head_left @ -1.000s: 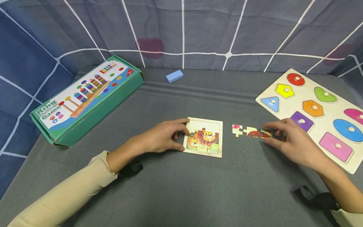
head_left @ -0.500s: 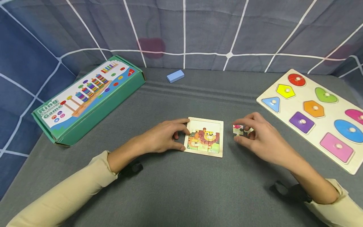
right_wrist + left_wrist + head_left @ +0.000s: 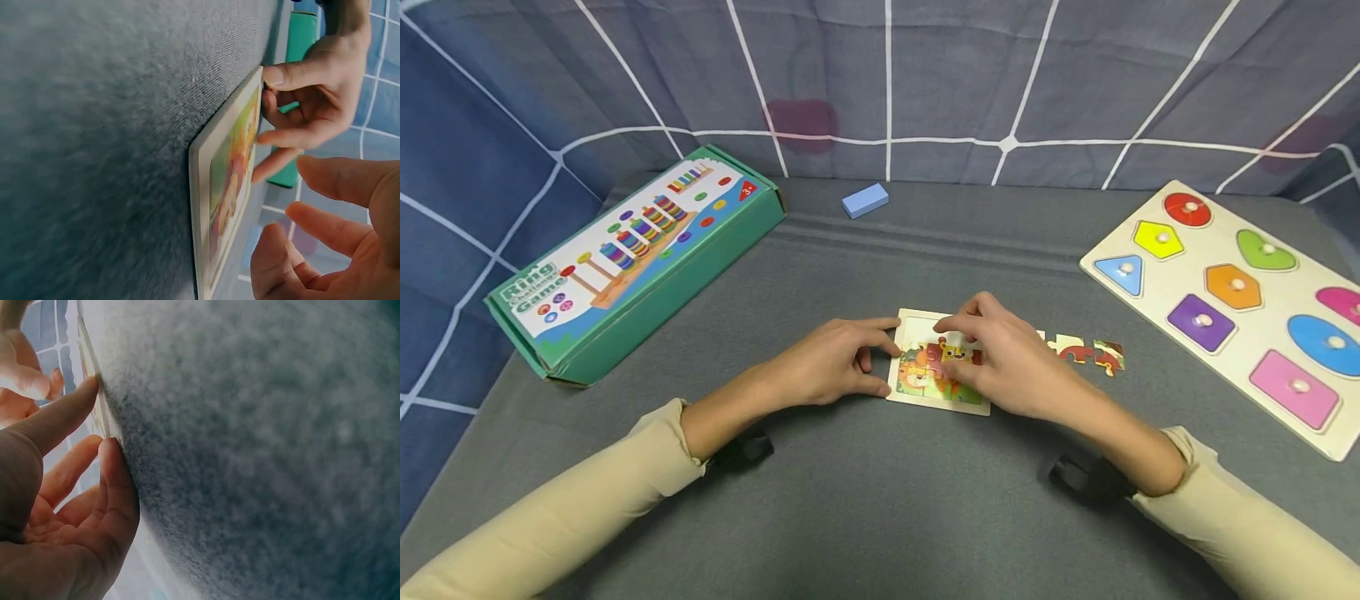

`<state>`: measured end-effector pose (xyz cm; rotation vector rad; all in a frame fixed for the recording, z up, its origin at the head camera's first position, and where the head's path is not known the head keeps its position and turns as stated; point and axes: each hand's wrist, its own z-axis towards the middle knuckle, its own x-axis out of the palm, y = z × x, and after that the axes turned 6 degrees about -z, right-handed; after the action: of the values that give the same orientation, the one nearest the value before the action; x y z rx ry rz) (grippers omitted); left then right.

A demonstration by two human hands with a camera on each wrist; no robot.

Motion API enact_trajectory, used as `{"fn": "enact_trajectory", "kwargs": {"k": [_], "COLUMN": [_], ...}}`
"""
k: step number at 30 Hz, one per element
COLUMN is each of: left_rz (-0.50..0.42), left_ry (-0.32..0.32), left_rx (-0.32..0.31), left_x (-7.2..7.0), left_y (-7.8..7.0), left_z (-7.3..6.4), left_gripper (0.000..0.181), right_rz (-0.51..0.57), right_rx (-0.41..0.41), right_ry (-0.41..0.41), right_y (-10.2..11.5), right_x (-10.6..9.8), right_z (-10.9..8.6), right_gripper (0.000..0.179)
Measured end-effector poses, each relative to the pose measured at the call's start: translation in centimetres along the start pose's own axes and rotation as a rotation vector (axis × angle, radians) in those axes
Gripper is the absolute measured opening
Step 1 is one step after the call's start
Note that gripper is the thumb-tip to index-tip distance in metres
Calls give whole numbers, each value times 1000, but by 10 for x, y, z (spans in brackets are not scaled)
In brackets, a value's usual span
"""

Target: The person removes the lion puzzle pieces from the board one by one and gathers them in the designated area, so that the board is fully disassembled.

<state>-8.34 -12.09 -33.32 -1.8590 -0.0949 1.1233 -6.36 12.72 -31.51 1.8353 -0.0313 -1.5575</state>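
A square wooden jigsaw puzzle (image 3: 940, 403) with a cartoon animal picture lies on the grey cloth; the upper part of its tray shows bare wood. At its left edge is my left hand (image 3: 823, 362), thumb and fingertips spread along the frame and touching it. My right hand (image 3: 1015, 358) hovers over the right half of the puzzle and hides part of it. In the right wrist view that hand's thumb (image 3: 334, 178) and fingers stand apart, with nothing seen between them. Loose jigsaw pieces (image 3: 1108, 356) lie to the right, one mostly covered by the right hand.
A green ring game box (image 3: 662, 287) lies at the left. Behind the puzzle is a small blue block (image 3: 865, 201). A wooden shape board (image 3: 1195, 242) with knobbed pieces lies at the right. A checked cloth (image 3: 947, 75) hangs at the back.
My right hand has moved left from the far end of the loose pieces, past them, and over the puzzle. The pieces lie where they were. My left hand has stayed at the frame.
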Motion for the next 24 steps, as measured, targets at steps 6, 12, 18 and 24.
{"fn": "enact_trajectory", "kwargs": {"k": [6, 12, 18, 24], "left_rz": [6, 9, 25, 21], "left_ry": [-8, 1, 2, 3], "left_rx": [2, -7, -10, -10], "left_x": [0, -1, -1, 0], "left_y": [0, 0, -1, -1], "left_z": [0, -1, -1, 0], "left_gripper": [37, 37, 36, 36], "right_rz": [-10, -39, -24, -13], "right_rx": [-2, 7, -13, 6], "right_ry": [81, 134, 142, 154], "right_y": [4, 5, 5, 5], "right_x": [11, 18, 18, 20], "right_z": [20, 26, 29, 28], "right_gripper": [39, 38, 27, 25]}}
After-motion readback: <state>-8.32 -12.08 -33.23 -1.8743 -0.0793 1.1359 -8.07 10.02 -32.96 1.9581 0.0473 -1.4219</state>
